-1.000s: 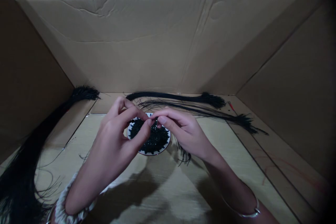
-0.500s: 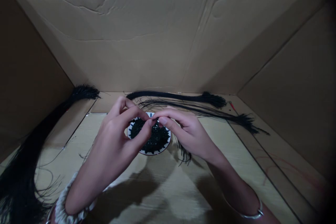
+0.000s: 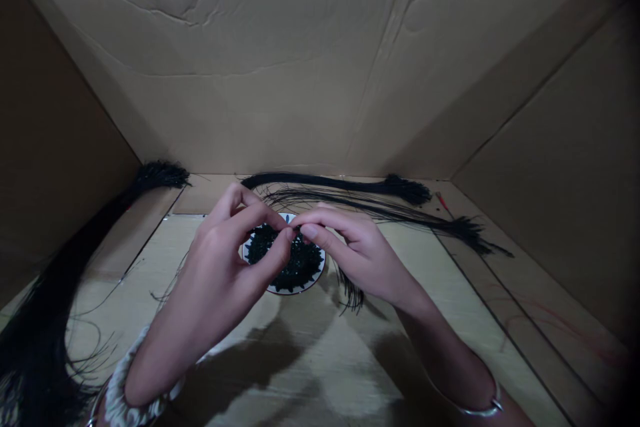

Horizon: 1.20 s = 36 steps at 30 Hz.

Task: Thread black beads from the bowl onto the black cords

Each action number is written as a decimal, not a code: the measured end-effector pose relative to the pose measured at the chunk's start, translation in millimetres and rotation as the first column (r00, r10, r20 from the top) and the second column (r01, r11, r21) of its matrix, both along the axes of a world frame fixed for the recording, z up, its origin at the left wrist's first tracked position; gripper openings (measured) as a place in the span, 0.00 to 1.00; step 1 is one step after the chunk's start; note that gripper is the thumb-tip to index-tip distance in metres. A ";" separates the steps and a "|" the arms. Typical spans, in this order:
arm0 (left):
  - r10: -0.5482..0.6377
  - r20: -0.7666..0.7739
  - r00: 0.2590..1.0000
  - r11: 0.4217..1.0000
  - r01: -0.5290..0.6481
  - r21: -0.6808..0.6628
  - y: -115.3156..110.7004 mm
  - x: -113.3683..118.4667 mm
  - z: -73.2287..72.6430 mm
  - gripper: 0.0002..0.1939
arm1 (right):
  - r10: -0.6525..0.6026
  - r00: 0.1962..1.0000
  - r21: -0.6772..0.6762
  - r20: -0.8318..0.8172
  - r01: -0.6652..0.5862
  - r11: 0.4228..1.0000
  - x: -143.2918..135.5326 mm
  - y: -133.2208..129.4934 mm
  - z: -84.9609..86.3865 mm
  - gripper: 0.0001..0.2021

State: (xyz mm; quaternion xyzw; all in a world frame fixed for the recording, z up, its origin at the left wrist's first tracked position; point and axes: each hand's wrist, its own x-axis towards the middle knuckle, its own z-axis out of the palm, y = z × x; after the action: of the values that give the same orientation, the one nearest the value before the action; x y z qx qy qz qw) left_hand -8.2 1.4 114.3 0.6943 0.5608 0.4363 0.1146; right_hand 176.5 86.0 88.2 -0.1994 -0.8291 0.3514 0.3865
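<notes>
Over a small plate (image 3: 320,278) heaped with dark, shiny bead-like pieces (image 3: 295,263), my two hands meet fingertip to fingertip. My left hand (image 3: 227,247) is closed in a pinch of thumb and index finger; what lies in it is too small to make out. A similar pinch closes my right hand (image 3: 353,243), its tips touching or nearly touching those of the left. Beneath the right palm hangs a tuft of black cords (image 3: 353,293), which that hand seems to hold, its upper part hidden behind the fingers.
A thick bundle of black cords (image 3: 60,280) runs down the left side. Along the back lie another black bundle (image 3: 320,180) and a looser one (image 3: 400,209). A small red-tipped item (image 3: 441,200) sits at back right. Cardboard walls (image 3: 280,80) enclose the back and sides.
Almost nothing differs. The fingertips have shifted very slightly at the pinch, while the plate and the cord bundles stay in place.
</notes>
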 end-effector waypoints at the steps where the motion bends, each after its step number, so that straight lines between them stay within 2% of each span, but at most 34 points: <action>1: 0.002 0.001 1.000 1.000 -0.002 0.000 0.1 -0.4 -0.1 0.05 | 0.001 1.000 -0.007 0.000 -0.001 1.000 0.2 -0.3 0.2 0.10; 36: -0.015 0.005 1.000 1.000 0.015 -0.024 -2.5 -0.4 -1.5 0.03 | 0.043 0.999 -0.249 0.033 -0.033 0.968 0.5 -2.0 2.9 0.11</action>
State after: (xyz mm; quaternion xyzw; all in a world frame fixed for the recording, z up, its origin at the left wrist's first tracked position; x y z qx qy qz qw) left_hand -8.6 -1.1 112.8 0.6961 0.5605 0.4302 0.1276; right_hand 177.0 84.0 91.1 -0.2370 -0.7893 0.4559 0.3360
